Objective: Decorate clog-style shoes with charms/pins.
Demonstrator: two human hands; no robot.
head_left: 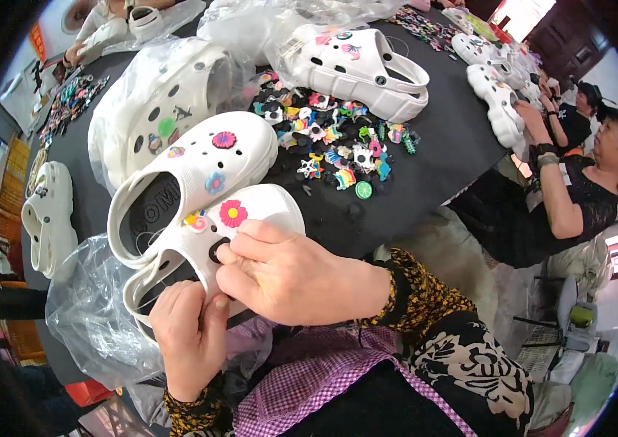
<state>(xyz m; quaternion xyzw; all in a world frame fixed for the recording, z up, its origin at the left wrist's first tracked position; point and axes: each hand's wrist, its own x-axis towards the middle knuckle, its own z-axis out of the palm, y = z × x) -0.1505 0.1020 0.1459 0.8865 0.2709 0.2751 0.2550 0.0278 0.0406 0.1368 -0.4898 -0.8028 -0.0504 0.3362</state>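
A white foam clog (272, 207) lies in front of me, with a pink flower charm and a small colourful charm on its upper. My left hand (189, 331) is closed on the clog's near side by the heel strap, thumb on top. The fingers of my right hand (294, 273) are pinched together against the upper, beside a dark round spot. What they hold, if anything, is hidden. Just beyond lies the matching clog (251, 138), touching it, with a striped flower, a blue flower and another small charm.
A pile of colourful shoe charms (323, 131) lies on the black table (425, 167). Bagged white clogs (141, 109) and another decorated white clog (360, 69) stand behind. Crumpled clear plastic (98, 320) is at the left. A co-worker (571, 182) handles clogs at the right.
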